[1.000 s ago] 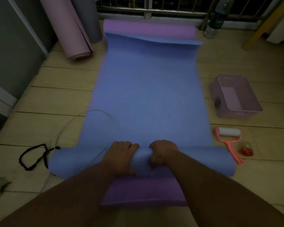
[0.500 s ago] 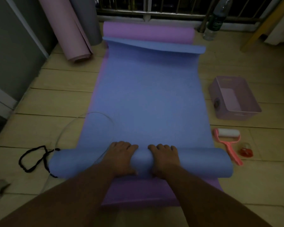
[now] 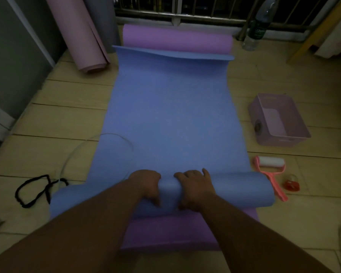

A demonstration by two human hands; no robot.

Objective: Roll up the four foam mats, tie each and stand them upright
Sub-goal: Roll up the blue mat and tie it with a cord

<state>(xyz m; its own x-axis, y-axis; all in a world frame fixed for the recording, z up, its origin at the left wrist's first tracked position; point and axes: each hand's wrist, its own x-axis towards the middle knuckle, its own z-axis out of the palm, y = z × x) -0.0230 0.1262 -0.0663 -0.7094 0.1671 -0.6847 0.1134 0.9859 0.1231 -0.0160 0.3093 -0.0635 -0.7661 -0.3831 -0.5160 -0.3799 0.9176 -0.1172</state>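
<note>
Fingers of left hand point(image 3: 146, 187) and right hand point(image 3: 195, 189) curled around rolled blue mat point(image 3: 242, 191)

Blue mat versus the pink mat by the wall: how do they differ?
The blue mat lies on a purple mat; the pink mat stands leaning by the wall. The blue mat is partly rolled; the pink mat fully. The left hand and right hand grip the blue mat; none holds the pink mat. Both are foam.

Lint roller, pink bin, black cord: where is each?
lint roller point(image 3: 271, 162), head view, its white roll.
pink bin point(image 3: 282, 142), head view, its near wall.
black cord point(image 3: 47, 189), head view, its upright strand.
</note>
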